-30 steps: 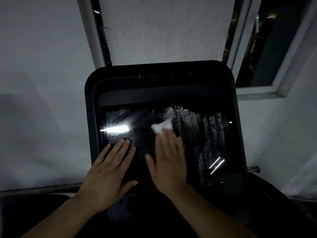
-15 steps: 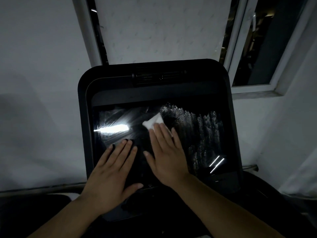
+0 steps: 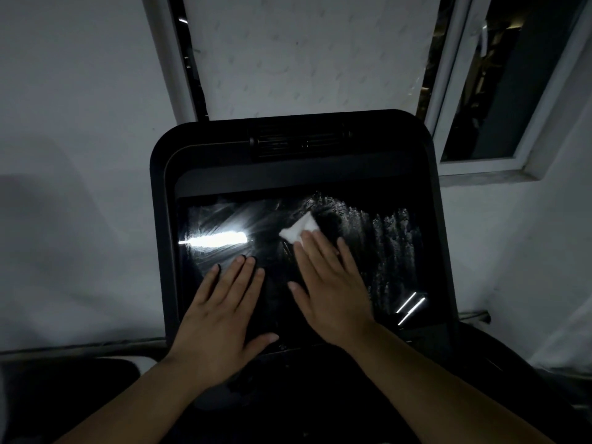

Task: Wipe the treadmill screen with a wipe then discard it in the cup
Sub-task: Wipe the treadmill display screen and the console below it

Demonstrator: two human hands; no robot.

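Right hand (image 3: 333, 283) presses flat fingers on the wipe (image 3: 299, 231), seemingly long-axis up-right, left hand (image 3: 221, 310) flat on screen (image 3: 394, 251).

A white wall (image 3: 73, 129) fills the background. Against it, top centre, stands a pale textured panel (image 3: 307, 56), with a dark vertical gap (image 3: 189, 65) along its left side beside a white frame strip (image 3: 163, 56). At the upper right a white-framed window (image 3: 499, 88) shows dark glass, its sill (image 3: 487, 179) grey. A pale curtain (image 3: 570, 334) hangs at the right edge.
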